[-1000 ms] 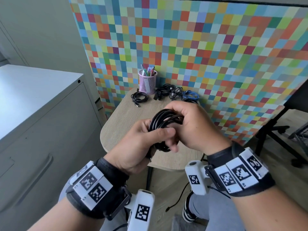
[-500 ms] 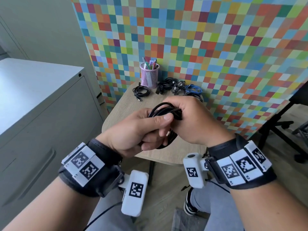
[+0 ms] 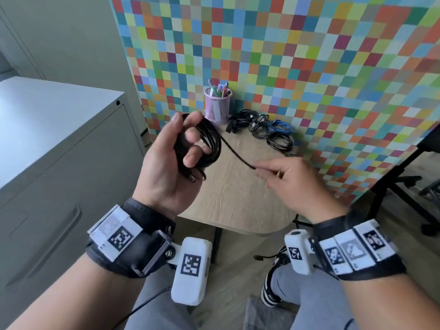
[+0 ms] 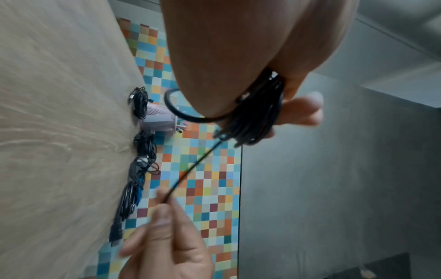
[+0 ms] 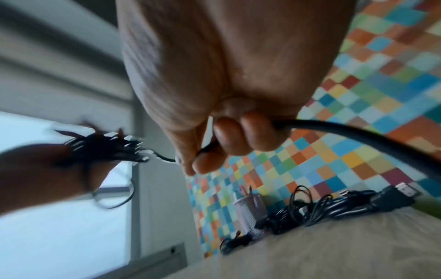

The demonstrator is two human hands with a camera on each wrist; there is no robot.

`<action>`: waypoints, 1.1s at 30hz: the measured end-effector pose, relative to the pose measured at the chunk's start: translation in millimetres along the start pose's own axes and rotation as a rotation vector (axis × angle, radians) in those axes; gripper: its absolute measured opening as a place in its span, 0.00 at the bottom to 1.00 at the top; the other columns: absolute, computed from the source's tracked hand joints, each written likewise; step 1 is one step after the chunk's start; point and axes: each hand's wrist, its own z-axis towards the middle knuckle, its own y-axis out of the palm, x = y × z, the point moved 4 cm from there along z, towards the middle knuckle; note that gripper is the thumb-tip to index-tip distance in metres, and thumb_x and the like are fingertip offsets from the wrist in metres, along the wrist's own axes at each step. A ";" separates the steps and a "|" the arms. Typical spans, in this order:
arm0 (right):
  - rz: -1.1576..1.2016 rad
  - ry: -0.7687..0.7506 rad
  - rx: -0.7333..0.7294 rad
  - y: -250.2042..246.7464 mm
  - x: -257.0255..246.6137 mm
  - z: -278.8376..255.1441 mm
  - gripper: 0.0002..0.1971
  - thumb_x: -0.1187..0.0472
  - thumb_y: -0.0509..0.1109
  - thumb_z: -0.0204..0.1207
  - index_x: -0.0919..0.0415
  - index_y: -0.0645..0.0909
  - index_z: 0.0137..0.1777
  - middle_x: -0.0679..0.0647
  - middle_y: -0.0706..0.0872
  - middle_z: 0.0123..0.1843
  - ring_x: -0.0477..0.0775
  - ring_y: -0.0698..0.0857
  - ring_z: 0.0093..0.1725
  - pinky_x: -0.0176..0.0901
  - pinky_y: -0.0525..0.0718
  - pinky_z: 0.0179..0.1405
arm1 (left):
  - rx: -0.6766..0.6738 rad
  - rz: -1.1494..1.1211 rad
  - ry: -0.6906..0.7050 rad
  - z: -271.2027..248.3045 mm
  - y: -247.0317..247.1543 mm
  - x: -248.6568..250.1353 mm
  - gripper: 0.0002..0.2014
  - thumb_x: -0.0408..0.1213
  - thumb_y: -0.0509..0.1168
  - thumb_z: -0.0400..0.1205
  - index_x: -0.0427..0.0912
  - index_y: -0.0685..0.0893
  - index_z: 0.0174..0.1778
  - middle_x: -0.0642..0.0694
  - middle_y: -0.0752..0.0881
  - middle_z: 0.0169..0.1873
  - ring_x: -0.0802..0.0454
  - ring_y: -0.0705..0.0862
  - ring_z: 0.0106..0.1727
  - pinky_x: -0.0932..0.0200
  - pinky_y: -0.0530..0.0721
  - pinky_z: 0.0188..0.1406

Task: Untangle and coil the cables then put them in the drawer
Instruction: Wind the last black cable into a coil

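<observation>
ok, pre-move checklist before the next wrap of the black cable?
1. Left hand grips the black cable coil: ok.
2. Right hand pinches the free strand: ok.
3. Strand runs straight from coil to right hand, no kink: ok.
4. Strand is clear of the cable pile on the table: ok.
5. Length left past the right hand: cannot tell.
6. Drawer open for stowing: cannot tell; the grey cabinet front looks closed.

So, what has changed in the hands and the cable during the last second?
The right hand left the black coil and drew one strand out to the right, pinching it. The left hand turned palm up, still gripping the coil. The cable pile on the table stayed.
</observation>
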 end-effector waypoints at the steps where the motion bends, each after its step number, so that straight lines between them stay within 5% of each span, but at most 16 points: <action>1: -0.082 0.006 -0.065 7.9 -3.8 -3.8 0.10 0.53 0.74 0.84 0.44 0.92 0.62 0.37 0.94 0.53 0.36 0.90 0.50 0.46 0.89 0.58 | 0.020 0.044 0.015 2.0 1.1 -1.7 0.16 0.43 0.57 0.92 0.40 0.87 0.51 0.54 0.86 0.28 0.60 0.74 0.19 0.66 0.81 0.33; 5: -0.333 -0.187 -0.293 33.2 -47.7 -17.7 0.10 0.48 0.69 0.85 0.46 0.90 0.57 0.46 0.93 0.50 0.55 0.89 0.52 0.54 0.86 0.50 | -0.042 0.578 0.071 4.1 3.6 -14.8 0.12 0.36 0.61 0.92 0.32 0.85 0.57 0.40 0.94 0.44 0.49 0.91 0.35 0.59 0.86 0.36; 7: -0.307 -0.259 -0.301 25.2 -66.5 -18.5 0.08 0.52 0.71 0.82 0.45 0.91 0.56 0.42 0.91 0.52 0.52 0.88 0.54 0.53 0.86 0.52 | -0.147 0.906 0.066 1.2 2.3 -22.6 0.10 0.34 0.63 0.91 0.34 0.87 0.50 0.43 0.94 0.39 0.51 0.91 0.38 0.54 0.88 0.38; 9: -0.209 -0.251 -0.285 7.3 -77.6 -16.6 0.06 0.56 0.76 0.78 0.43 0.92 0.48 0.37 0.88 0.42 0.44 0.86 0.44 0.48 0.85 0.47 | -0.293 1.118 -0.027 -2.6 1.6 -27.9 0.15 0.36 0.62 0.92 0.37 0.85 0.40 0.46 0.89 0.29 0.50 0.86 0.30 0.52 0.84 0.33; 12: -0.044 -0.199 -0.179 -16.3 -76.5 -10.6 0.10 0.55 0.87 0.68 0.45 0.87 0.37 0.36 0.82 0.29 0.41 0.82 0.31 0.38 0.78 0.34 | -0.469 1.089 -0.245 -6.7 -1.0 -28.3 0.24 0.44 0.57 0.94 0.30 0.84 0.41 0.37 0.82 0.21 0.42 0.77 0.21 0.51 0.79 0.30; 14: 0.020 -0.183 -0.115 -25.0 -71.3 -5.8 0.20 0.47 0.90 0.61 0.43 0.81 0.45 0.40 0.81 0.33 0.42 0.78 0.29 0.44 0.80 0.32 | -0.540 1.069 -0.333 -10.5 -0.9 -28.5 0.32 0.56 0.53 0.92 0.29 0.85 0.42 0.41 0.74 0.15 0.45 0.69 0.18 0.49 0.77 0.34; 16: 0.023 -0.156 -0.215 -23.1 -66.1 -4.2 0.34 0.40 0.90 0.57 0.35 0.79 0.62 0.41 0.83 0.48 0.40 0.82 0.38 0.49 0.87 0.43 | -0.594 1.016 -0.412 -16.7 0.6 -30.8 0.39 0.64 0.49 0.88 0.29 0.86 0.39 0.41 0.68 0.13 0.45 0.66 0.17 0.55 0.78 0.32; 18: 0.002 -0.152 -0.377 -14.7 -62.1 -6.0 0.45 0.42 0.90 0.59 0.28 0.74 0.76 0.35 0.81 0.68 0.37 0.83 0.65 0.41 0.83 0.64 | -0.648 0.935 -0.473 -21.7 0.2 -35.9 0.43 0.66 0.45 0.87 0.28 0.85 0.37 0.42 0.66 0.13 0.45 0.64 0.17 0.56 0.77 0.32; 20: 0.061 -0.144 -0.458 -9.6 -61.6 -7.7 0.37 0.49 0.90 0.64 0.36 0.80 0.74 0.32 0.78 0.73 0.34 0.77 0.75 0.33 0.76 0.67 | -0.654 0.861 -0.492 -24.0 -2.2 -40.2 0.41 0.63 0.43 0.88 0.30 0.86 0.37 0.43 0.66 0.12 0.45 0.63 0.17 0.53 0.75 0.34; 23: 0.171 -0.087 -0.530 -8.6 -56.4 -9.2 0.22 0.59 0.85 0.73 0.48 0.87 0.66 0.33 0.91 0.55 0.33 0.87 0.54 0.31 0.79 0.54 | -0.613 0.821 -0.467 -22.2 -8.3 -40.4 0.34 0.56 0.47 0.90 0.32 0.87 0.37 0.41 0.69 0.15 0.48 0.65 0.17 0.52 0.70 0.31; 26: 0.266 -0.058 -0.566 -8.6 -50.7 -11.9 0.16 0.65 0.81 0.77 0.52 0.89 0.62 0.43 0.93 0.46 0.42 0.89 0.46 0.47 0.87 0.51 | -0.637 0.766 -0.494 -24.7 -12.1 -41.4 0.28 0.50 0.50 0.91 0.38 0.87 0.37 0.39 0.75 0.20 0.47 0.71 0.23 0.50 0.71 0.33; 29: 0.343 -0.059 -0.585 -5.8 -46.8 -15.9 0.16 0.64 0.73 0.78 0.56 0.88 0.66 0.53 0.94 0.53 0.49 0.91 0.51 0.52 0.87 0.55 | -0.638 0.564 -0.599 -28.0 -15.0 -43.5 0.23 0.44 0.50 0.90 0.33 0.85 0.48 0.37 0.80 0.26 0.43 0.78 0.30 0.45 0.72 0.40; 33: 0.510 -0.056 -0.610 2.8 -47.8 -20.9 0.15 0.67 0.64 0.88 0.63 0.83 0.72 0.63 0.93 0.57 0.67 0.91 0.60 0.70 0.83 0.69 | -0.558 0.382 -0.620 -25.1 -17.1 -43.7 0.22 0.40 0.50 0.90 0.25 0.81 0.60 0.40 0.79 0.26 0.42 0.82 0.30 0.46 0.81 0.55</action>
